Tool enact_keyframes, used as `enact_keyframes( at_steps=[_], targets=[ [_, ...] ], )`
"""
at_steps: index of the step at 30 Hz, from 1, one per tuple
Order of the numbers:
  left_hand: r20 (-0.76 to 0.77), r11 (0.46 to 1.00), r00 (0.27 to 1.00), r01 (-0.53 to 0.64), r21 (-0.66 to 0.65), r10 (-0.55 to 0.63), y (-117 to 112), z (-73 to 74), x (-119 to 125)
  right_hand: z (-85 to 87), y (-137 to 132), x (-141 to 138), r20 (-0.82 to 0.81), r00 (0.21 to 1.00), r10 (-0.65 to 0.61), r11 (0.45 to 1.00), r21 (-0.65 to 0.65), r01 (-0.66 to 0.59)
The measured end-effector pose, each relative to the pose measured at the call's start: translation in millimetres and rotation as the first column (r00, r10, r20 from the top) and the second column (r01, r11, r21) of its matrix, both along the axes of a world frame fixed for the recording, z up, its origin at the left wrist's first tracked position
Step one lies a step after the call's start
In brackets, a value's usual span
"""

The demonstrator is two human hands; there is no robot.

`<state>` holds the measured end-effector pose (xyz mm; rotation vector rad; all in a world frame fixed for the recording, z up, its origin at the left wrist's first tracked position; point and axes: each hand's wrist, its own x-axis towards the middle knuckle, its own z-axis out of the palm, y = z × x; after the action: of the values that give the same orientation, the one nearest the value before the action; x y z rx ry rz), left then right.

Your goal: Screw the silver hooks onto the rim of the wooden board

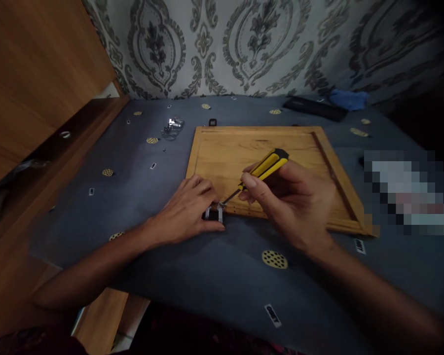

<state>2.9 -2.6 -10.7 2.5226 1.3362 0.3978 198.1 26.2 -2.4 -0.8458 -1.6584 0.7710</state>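
A wooden panel (244,148) with a raised frame lies flat on a blue-grey patterned cloth. My left hand (187,209) is closed on a small metal hinge (214,213) at the panel's near left edge, pinning it down. My right hand (288,202) grips a yellow-and-black screwdriver (266,166), whose metal tip meets the hinge. The handle slants up and to the right over the panel.
A small heap of shiny metal hardware (172,126) lies at the back left of the cloth. A black flat object (314,108) and a blue cloth (350,98) sit at the back right. A wooden cabinet side (33,74) stands at left. Patterned wallpaper rises behind.
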Motion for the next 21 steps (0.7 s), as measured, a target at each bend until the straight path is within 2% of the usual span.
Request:
enact_keyframes(
  at_steps=[11,21],
  targets=[
    [0.000,1.000,1.000,-0.006,0.003,0.006,0,0.0,1,-6.5,2,1,0.005,0.999,0.045,0.998,-0.033,-0.045],
    [-0.007,1.000,1.000,-0.018,-0.018,0.018,0,0.4,1,7.7,1,0,0.021,0.988,0.150,0.986,-0.080,-0.148]
  ],
)
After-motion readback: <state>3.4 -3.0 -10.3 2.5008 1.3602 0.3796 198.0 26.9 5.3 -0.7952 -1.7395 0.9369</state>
